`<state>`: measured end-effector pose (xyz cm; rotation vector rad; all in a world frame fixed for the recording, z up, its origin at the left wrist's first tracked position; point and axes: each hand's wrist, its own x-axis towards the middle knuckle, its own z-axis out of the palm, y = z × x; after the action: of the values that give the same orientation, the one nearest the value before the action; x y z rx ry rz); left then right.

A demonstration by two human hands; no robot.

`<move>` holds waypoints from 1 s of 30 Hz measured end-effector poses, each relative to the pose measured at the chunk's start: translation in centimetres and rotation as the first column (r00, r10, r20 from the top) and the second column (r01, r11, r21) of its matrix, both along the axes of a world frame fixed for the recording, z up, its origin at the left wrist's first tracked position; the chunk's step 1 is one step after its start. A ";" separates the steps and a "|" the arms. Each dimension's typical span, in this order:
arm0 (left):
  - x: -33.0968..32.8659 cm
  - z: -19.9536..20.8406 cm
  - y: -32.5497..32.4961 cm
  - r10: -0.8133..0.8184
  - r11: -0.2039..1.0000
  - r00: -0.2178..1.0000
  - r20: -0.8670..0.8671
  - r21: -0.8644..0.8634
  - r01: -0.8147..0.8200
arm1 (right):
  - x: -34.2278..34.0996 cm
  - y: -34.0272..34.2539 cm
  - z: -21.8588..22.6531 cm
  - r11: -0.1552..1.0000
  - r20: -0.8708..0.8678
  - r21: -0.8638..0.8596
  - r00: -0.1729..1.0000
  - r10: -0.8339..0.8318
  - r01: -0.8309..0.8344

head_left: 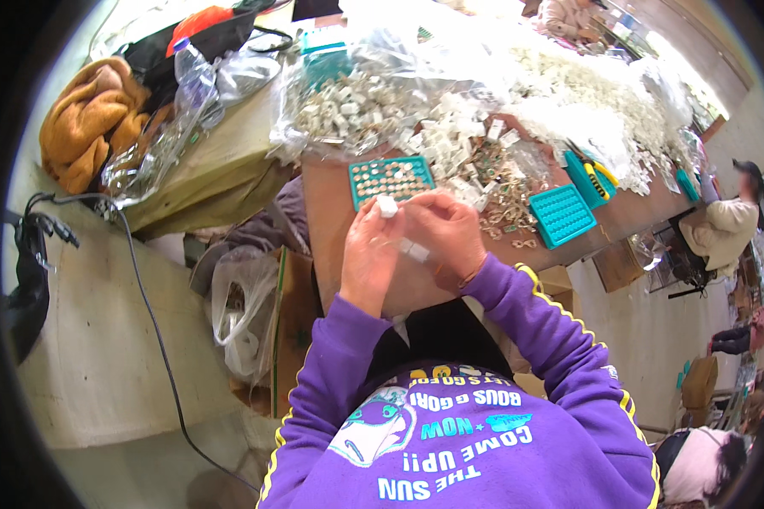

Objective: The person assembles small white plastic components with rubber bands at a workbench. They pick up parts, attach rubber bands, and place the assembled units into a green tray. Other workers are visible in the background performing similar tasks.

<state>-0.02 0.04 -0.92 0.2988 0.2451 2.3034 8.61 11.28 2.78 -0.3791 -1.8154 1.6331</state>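
My left hand pinches a small white plastic block between thumb and fingertips, above the near edge of the brown table. Close beside it, my right hand has its fingers drawn together near the block; it is slightly blurred, and what it pinches is too small to make out. Another small white piece shows between the two hands, lower down; whether it hangs or lies there I cannot tell. Just beyond my hands lies a teal tray with rows of small round metallic parts in its pockets.
Heaps of white plastic parts cover the far table. At right sit a second teal tray and yellow-handled pliers. Left are a plastic bottle, an orange-brown cloth and a cardboard box. People sit farther right.
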 end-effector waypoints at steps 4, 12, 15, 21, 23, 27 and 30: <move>-0.1 0.6 0.0 0.092 0.960 0.982 -0.164 -0.248 -0.131 | 0.6 0.0 0.1 0.912 -0.034 0.410 0.999 0.014 0.001; -0.3 0.8 -0.2 0.226 0.935 0.956 -0.187 -0.235 -0.267 | -2.0 0.8 1.5 0.859 -0.019 0.511 1.000 0.024 -0.011; -0.8 -0.1 0.2 0.183 0.672 0.658 -0.730 -0.396 -0.626 | -2.7 1.9 1.5 0.892 -0.018 0.439 0.991 0.130 -0.109; 0.1 1.9 -0.9 0.043 0.534 0.568 -0.822 -0.461 -0.708 | -4.4 3.7 2.5 0.930 0.036 0.183 0.947 0.318 -0.319; 0.6 2.7 -1.1 0.153 0.543 0.857 -0.492 -0.683 -0.489 | -4.9 4.0 2.7 0.929 -0.056 0.070 0.928 0.368 -0.364; -0.3 3.1 -0.1 -0.024 0.611 0.791 -0.611 -0.635 -0.472 | -4.6 3.7 1.9 0.939 0.006 0.151 0.950 0.312 -0.309; -0.4 2.8 0.2 0.101 0.782 0.955 -0.280 -0.571 -0.251 | -4.6 2.9 0.6 0.931 -0.028 0.221 0.953 0.303 -0.290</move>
<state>-0.43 0.21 1.89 0.2216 1.1505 2.2263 4.02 14.18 3.41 0.0457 -2.0538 1.5994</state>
